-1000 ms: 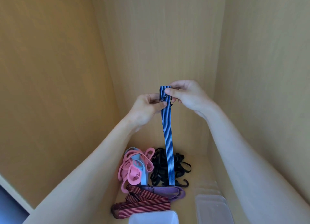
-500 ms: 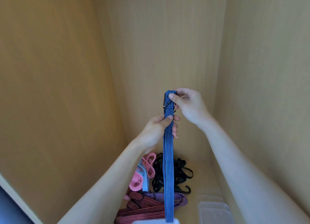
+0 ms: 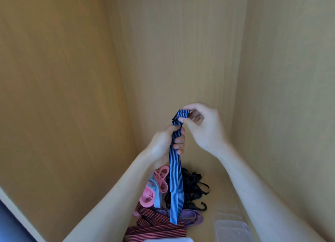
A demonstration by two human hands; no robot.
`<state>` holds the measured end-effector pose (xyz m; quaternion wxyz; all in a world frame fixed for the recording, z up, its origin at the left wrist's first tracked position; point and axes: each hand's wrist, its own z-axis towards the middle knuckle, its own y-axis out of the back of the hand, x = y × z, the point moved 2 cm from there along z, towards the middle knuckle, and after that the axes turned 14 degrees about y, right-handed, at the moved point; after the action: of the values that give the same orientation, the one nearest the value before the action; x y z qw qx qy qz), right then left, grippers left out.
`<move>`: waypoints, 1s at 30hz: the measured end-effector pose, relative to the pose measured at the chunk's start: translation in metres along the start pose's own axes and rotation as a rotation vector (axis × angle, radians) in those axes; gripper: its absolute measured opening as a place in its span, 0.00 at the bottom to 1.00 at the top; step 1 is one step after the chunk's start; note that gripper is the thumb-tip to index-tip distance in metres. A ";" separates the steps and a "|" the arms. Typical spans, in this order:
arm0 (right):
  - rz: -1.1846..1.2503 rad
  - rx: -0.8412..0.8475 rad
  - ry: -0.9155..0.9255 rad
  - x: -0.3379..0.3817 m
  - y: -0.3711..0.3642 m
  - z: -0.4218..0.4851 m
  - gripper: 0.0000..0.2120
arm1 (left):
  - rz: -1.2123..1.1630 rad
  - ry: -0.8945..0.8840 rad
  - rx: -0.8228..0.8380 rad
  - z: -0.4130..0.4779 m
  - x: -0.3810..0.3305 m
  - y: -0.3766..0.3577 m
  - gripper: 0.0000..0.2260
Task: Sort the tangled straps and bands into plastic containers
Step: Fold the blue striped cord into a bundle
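A blue strap with black stripes (image 3: 175, 183) hangs folded in the air above the pile. My right hand (image 3: 203, 127) pinches its folded top end. Just below, my left hand (image 3: 165, 144) is closed around the strap. On the shelf floor beneath lie pink bands (image 3: 159, 180), a light blue band (image 3: 156, 201), tangled black straps with a hook (image 3: 194, 189), a purple band (image 3: 190, 216) and a red strap with black stripes (image 3: 155, 231). A clear plastic container (image 3: 233, 231) stands at the lower right. The rim of a second container (image 3: 168, 239) shows at the bottom edge.
Wooden panels (image 3: 63, 97) close in the shelf space on the left, back and right. The shelf's front edge (image 3: 20, 212) runs across the lower left corner.
My left hand slid down the strap and closed around it below my right hand. Both hands dropped lower, and the strap's hanging part is shorter.
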<state>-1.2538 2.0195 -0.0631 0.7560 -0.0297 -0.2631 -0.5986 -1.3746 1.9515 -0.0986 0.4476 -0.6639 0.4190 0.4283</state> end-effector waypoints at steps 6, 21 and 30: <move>-0.111 0.035 0.176 0.014 -0.007 -0.046 0.16 | -0.036 -0.101 0.075 -0.004 0.008 0.005 0.09; -0.115 0.324 0.026 0.010 0.007 -0.058 0.24 | 0.219 -0.022 0.145 -0.006 0.011 0.012 0.11; -0.081 0.201 0.077 0.015 -0.003 -0.063 0.21 | 0.068 0.006 0.231 -0.013 0.011 0.014 0.12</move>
<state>-1.2314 1.9829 -0.1119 0.7399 0.0800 -0.2936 -0.5999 -1.3816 1.9338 -0.1094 0.5050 -0.5946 0.4892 0.3900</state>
